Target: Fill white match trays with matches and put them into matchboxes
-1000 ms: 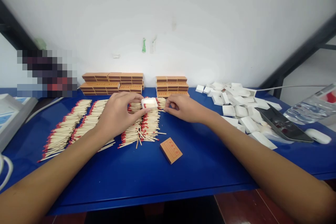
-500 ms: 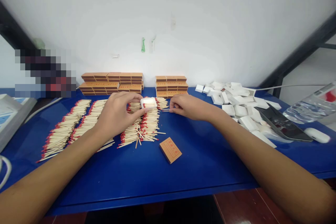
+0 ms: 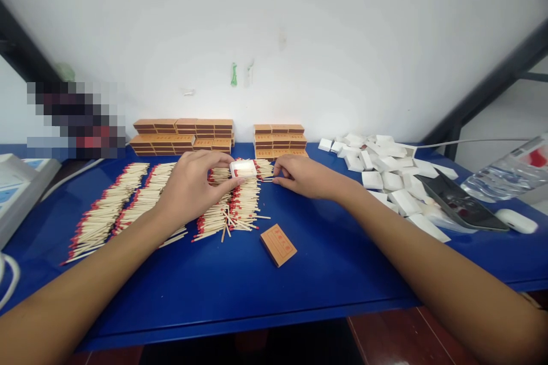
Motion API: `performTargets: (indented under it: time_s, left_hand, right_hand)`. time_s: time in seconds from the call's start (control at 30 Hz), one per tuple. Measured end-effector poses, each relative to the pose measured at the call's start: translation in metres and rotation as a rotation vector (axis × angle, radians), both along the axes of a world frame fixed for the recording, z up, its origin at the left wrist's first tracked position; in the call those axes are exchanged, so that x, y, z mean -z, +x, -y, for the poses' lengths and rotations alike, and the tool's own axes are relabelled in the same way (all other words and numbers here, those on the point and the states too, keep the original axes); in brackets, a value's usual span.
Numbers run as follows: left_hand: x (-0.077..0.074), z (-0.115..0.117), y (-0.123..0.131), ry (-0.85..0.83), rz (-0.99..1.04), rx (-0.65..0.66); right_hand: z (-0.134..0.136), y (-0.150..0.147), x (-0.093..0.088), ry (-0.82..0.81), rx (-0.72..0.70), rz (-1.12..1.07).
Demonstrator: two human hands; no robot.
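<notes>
My left hand (image 3: 190, 185) grips a small white matchbox tray (image 3: 243, 165) between thumb and fingers, above the rows of matches. A few red-tipped matches (image 3: 245, 172) lie inside the tray. To the right of it, my right hand (image 3: 306, 175) has its thumb and index finger bent at the ends of loose matches (image 3: 266, 171), closed on a match or two; the exact number is hard to see. Long rows of matches (image 3: 100, 208) spread across the left half of the blue table. Nearer to me lies an orange matchbox sleeve (image 3: 279, 244), tilted at an angle.
Stacked orange matchboxes (image 3: 184, 137) and a smaller stack of matchboxes (image 3: 280, 140) stand along the wall. White trays (image 3: 385, 162) are heaped at the right, beside a phone (image 3: 460, 199), a white earbud case (image 3: 516, 220) and a plastic bottle (image 3: 505, 168). A cable (image 3: 71, 179) runs at the left.
My right hand has shifted slightly left, and its thumb and index finger are a little more extended towards the matches. My left hand and the tray have hardly moved.
</notes>
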State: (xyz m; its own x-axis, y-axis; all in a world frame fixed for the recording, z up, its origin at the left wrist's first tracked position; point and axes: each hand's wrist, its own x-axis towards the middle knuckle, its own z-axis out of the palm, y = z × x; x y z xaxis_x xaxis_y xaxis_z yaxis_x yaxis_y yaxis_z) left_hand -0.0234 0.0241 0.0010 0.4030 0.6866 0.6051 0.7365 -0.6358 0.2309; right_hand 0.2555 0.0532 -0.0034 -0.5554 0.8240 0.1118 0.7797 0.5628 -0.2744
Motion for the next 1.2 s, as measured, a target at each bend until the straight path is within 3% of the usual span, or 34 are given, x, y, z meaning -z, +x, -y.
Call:
performTargets:
  time_s: [0.27,0.53,1.0,1.2]
  left_hand:
    - [0.003,0.000,-0.002,-0.023,-0.016,-0.002]
    - [0.004,0.000,-0.001,-0.008,-0.013,0.018]
    - [0.002,0.012,0.008,0.048,-0.035,0.135]
    - [0.003,0.010,0.008,0.025,-0.025,0.085]
  right_hand:
    - [0.001,0.002,-0.004,-0.033,-0.015,0.048]
    - [0.012,-0.001,-0.021,0.121,-0.009,-0.087]
    - [0.035,-0.032,-0.013,0.229,-0.042,-0.072]
    - [0.034,-0.029,-0.014,0.337,-0.061,-0.073]
